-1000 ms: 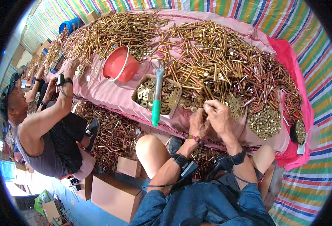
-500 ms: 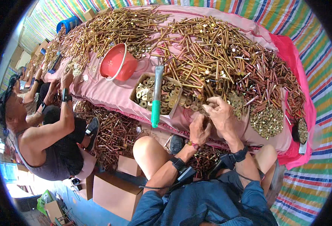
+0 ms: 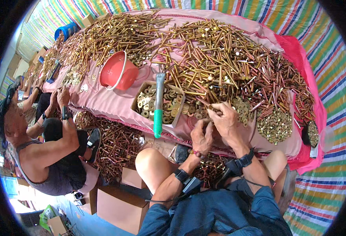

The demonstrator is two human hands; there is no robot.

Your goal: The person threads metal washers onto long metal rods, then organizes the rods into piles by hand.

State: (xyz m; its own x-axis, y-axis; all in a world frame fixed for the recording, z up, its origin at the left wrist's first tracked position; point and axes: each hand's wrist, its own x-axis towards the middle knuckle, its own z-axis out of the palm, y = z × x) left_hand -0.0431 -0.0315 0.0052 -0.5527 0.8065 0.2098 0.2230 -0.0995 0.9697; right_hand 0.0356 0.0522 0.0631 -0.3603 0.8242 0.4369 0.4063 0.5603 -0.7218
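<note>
My right hand [image 3: 224, 119] is at the near edge of the pile of long brass-coloured bolts [image 3: 224, 59]. Its thumb and fingertips are pinched on the end of one bolt [image 3: 202, 101]. Just to the left and nearer me, my left hand [image 3: 201, 136] has its fingers curled together; what lies inside them, if anything, is hidden. Beside the hands, loose washers [image 3: 241, 108] lie on the pink cloth [image 3: 243, 135]. An open carton [image 3: 135, 107] full of washers stands to the left. Across it rests a metal tool with a green grip [image 3: 158, 118].
A red bucket [image 3: 120, 72] is tilted behind the carton. Small nuts [image 3: 275, 126] are heaped at the right. More bolts [image 3: 116, 139] lie below the table. At the left, another person [image 3: 43, 157] sits working. Cardboard boxes [image 3: 120, 208] stand by my left leg.
My right hand has shifted slightly left, its fingertips now pinched at a bolt. My left hand has drawn a little left and nearer me. The view has turned slightly.
</note>
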